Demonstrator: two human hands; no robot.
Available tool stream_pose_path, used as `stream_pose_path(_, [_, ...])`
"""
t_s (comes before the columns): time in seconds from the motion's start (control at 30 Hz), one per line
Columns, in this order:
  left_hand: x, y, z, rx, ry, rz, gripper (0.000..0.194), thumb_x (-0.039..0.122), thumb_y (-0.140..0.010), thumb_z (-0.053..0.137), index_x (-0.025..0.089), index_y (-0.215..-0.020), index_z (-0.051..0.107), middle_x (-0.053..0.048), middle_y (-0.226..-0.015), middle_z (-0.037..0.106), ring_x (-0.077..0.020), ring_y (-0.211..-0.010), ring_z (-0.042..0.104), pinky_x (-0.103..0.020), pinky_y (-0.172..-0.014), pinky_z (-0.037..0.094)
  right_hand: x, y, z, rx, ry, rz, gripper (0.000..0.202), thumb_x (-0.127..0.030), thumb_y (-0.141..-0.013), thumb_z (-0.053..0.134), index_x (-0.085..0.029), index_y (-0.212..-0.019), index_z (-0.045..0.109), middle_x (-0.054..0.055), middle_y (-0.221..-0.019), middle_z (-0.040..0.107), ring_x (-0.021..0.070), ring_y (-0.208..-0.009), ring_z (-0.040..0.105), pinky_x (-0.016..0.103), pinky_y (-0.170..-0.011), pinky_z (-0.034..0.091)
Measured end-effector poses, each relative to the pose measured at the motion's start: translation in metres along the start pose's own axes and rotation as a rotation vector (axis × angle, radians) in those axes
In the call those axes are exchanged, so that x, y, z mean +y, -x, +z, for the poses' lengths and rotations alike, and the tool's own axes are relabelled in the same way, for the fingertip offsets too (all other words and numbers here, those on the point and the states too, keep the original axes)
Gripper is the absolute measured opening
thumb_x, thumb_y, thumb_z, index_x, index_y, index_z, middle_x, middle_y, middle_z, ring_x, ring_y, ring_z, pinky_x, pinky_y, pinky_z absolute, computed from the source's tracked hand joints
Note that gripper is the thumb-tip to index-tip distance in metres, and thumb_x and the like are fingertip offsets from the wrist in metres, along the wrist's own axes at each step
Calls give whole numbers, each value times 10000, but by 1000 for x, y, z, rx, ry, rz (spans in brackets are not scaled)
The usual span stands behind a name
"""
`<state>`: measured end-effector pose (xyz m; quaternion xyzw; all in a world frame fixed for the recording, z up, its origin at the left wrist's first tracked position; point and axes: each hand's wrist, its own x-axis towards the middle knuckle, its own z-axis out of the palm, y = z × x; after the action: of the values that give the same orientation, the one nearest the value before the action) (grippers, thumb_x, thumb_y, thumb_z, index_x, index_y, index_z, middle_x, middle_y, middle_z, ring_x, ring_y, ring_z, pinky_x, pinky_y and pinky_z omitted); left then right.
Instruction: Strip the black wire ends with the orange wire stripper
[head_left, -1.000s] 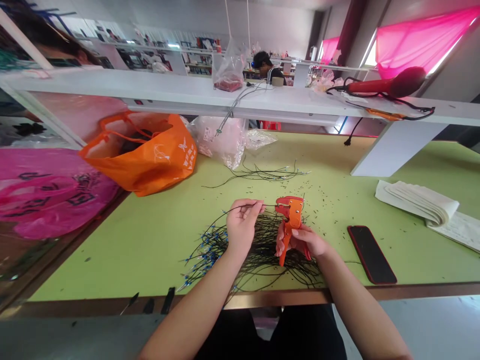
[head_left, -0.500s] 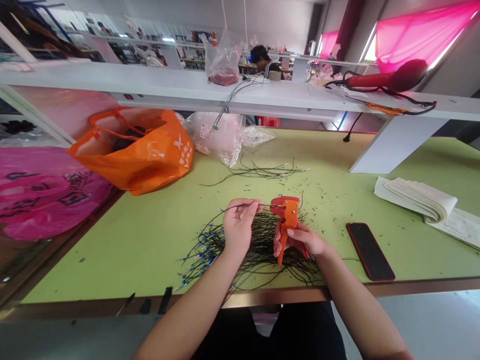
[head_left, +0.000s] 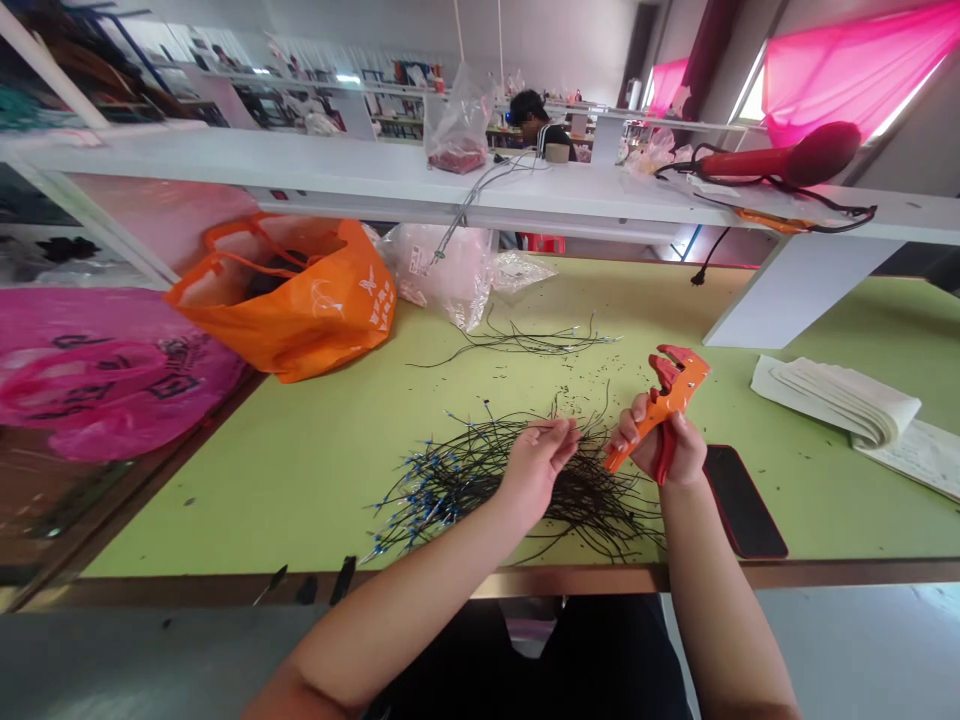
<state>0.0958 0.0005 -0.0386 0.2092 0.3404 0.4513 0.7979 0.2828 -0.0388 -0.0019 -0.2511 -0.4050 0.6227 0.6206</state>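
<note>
Over the right part of a pile of thin black wires [head_left: 480, 480] with blue ends, my left hand [head_left: 538, 460] is closed, its thumb and fingers pinched together. What it holds, if anything, is too small to make out. My right hand [head_left: 667, 450] is wrapped round the handles of an orange and red wire stripper [head_left: 670, 393], raised to the right of the pile with its jaws up and apart. A smaller group of black wires [head_left: 525, 342] lies farther back on the green table [head_left: 300, 480].
An orange bag [head_left: 315, 310] and a pink plastic bag [head_left: 127, 380] stand at the left. On the right are a phone [head_left: 745, 500] and folded cloth [head_left: 840, 395]. A shelf [head_left: 337, 178] bearing a red heat gun [head_left: 780, 160] crosses behind; a person [head_left: 551, 135] sits beyond.
The wire stripper has gone up and to the right in my right hand, its jaws now off the wire. My left hand has shifted right, and the wire it held no longer shows clearly.
</note>
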Motion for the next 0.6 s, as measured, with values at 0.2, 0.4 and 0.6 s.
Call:
stream_pose_path(0.2, [-17,10,17,-47,-69,-288,132,266,-964,679,149,-1002,631,-107,-1015,758,-163,-782,750,-299,-795,611,0,1,-6,-161,-54,-77,351,-566,-887,675,-225,-969,675,43,-772,628,280,-840,686,555,-877,595])
stream_pose_path(0.4, [-11,29,16,-275,-279,-390,380,417,-965,644,201,-1277,635,-136,-1450,612,-212,-986,761,-365,-964,566,0,3,-2,-187,-64,-74,344,-545,-896,676,-217,-995,696,47,-791,657,258,-775,683,559,-904,589])
stream_pose_path(0.6, [3,55,-12,-488,-932,-169,639,485,-931,675,215,-1497,555,-158,-1314,708,-267,-1066,735,-382,-929,566,0,5,-3,-188,-81,-75,342,-531,-897,687,-207,-1005,702,47,-792,667,241,-752,680,566,-914,602])
